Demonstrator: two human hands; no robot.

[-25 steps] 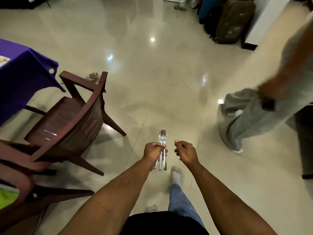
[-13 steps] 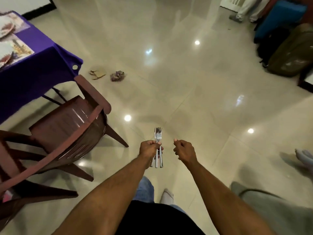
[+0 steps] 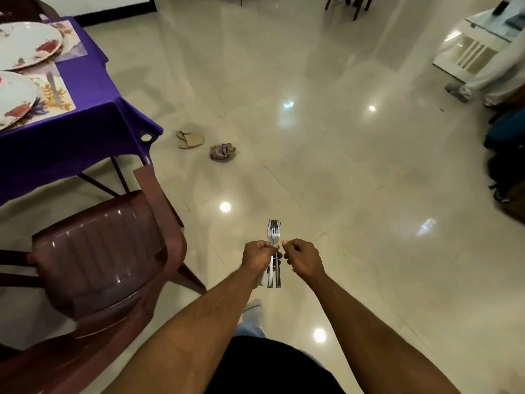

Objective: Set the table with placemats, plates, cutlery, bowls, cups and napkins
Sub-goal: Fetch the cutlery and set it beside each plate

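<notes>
Floor (image 3: 326,155) of glossy cream tile fills most of the head view, mirroring several ceiling lights. A table (image 3: 85,115) under a purple cloth occupies the upper left corner; on it lie two placemats, the nearer placemat (image 3: 54,95) carrying a knife (image 3: 54,88) just beside its plate. Two plates are in view: the far plate (image 3: 25,44) and the near plate (image 3: 14,100), both white with a red motif, each on its own mat. Two brown plastic chairs stand at lower left, the nearer-to-table chair (image 3: 105,251) with its back toward the person, and a second chair (image 3: 42,362) cut off by the frame edge. A white cabinet (image 3: 471,49) stands at upper right, with dark bags below it along the right edge. Two bits of litter lie on the tile near the table corner: a torn piece of cardboard (image 3: 189,139) and a crumpled wrapper (image 3: 222,151), close together but apart.

The person's left hand (image 3: 258,254) grips a bundle of forks (image 3: 273,251) around the handles, tines pointing away above the curled fingers, handle ends sticking out below the palm; three handles can be counted. The right hand (image 3: 302,257) is beside the bundle, fingers curled, thumb and forefinger tips close to the fork necks; whether they touch the metal cannot be told
</notes>
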